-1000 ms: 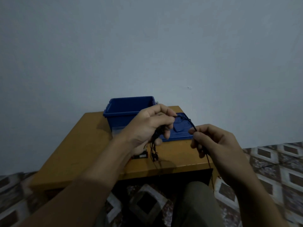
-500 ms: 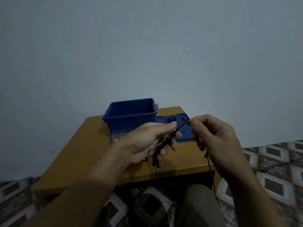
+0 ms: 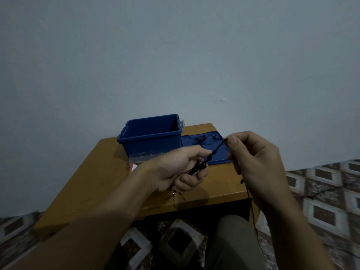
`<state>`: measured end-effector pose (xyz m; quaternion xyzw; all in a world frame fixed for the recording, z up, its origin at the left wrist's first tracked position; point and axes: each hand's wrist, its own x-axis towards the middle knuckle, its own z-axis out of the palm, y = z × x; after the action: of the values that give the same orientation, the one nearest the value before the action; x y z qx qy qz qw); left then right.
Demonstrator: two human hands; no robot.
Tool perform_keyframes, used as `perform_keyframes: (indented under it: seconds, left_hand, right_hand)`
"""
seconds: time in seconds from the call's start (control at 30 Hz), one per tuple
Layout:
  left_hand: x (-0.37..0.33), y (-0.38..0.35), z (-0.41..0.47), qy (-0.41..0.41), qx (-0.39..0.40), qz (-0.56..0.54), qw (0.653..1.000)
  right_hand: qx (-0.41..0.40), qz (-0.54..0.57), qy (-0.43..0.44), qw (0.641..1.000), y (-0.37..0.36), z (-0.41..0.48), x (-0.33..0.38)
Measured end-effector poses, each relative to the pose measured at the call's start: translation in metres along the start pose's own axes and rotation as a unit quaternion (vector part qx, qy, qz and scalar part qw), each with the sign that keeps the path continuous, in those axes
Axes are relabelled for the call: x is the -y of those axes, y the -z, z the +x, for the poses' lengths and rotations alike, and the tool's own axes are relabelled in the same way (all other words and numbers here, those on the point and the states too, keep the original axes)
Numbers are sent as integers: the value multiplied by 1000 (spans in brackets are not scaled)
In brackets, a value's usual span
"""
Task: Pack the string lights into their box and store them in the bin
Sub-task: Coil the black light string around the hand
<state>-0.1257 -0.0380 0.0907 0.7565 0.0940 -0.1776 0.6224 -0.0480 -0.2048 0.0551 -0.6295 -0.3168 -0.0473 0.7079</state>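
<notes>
Both bare forearms reach forward from the lower edge of the view. The left hand sits lower, knuckles up, its fingers curled under around a gathered bunch of the string lights. The right hand is held slightly higher, just beside it and apart from it. Its back faces the camera, with thumb and forefinger pinching the taut strand between the hands.

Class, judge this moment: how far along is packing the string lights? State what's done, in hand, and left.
Done: the blue bin stands open on the table, its lid beside it. In hand: the left hand grips a gathered bundle of string lights; the right hand pinches the strand. Left: loose wire hangs past the table edge; winding, boxing and binning remain.
</notes>
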Motion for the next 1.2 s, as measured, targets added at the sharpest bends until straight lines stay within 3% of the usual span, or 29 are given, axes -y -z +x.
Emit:
perform_keyframes:
  seconds: [0.13,0.2,0.3,0.57,0.8,0.9,1.07,1.2]
  left_hand:
    - [3,0,1,-23,-4,-71,997]
    - [4,3,-1,-29,30,-105,994]
    - [8,7,-2,-19,72,-92,993]
    - [12,9,-1,0,78,-71,994]
    - [2,4,4,25,-62,103,992]
    - [-1,5,2,28,-90,108,990]
    - [-6,5,0,68,-20,133,989]
    - [-6,3,-9,49,198,-36,978]
  right_hand:
    - [-18,-2,-4,1000,-1,1,0]
    - [-25,0,-5,1000,0,1,0]
    - [-22,0,-7,1000,0,2,-1]
    - [-29,-1,-2,1000,1,3,-2]
    - [-46,9,1,999,-5,1,-5]
    - [-53,22,-2,998,-3,1,-5]
    - [-69,32,5,997,-2,3,-9]
    - [-63,54,10,996,-1,6,-17]
